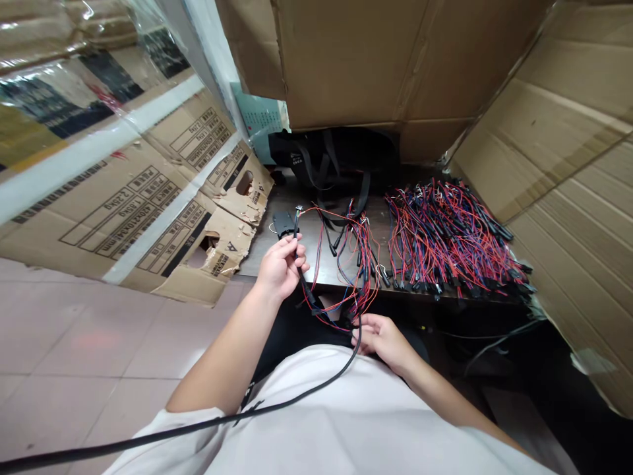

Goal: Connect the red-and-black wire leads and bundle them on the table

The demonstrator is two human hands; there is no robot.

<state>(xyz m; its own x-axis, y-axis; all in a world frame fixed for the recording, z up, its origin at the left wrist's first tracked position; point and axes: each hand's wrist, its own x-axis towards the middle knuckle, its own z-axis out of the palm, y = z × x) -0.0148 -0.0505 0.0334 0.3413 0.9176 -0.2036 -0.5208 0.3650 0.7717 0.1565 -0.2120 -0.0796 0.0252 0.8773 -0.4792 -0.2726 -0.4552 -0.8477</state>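
My left hand is closed around a black-sleeved wire harness at the table's front edge. The harness stands upright above my fingers and ends in a small white connector with thin coloured wires. Red and blue wires trail from its lower part toward my right hand, whose fingers are pinched by a dark part of the wiring near my lap; what exactly they grip is partly hidden. A loose bunch of red, blue and black wire harnesses lies just beyond, hanging over the edge.
A large pile of wire harnesses covers the table's right side. At the back lies a black bag with straps. Cardboard walls enclose the table. Beside my left hand is a dark grey device. A thick black cable crosses my shirt.
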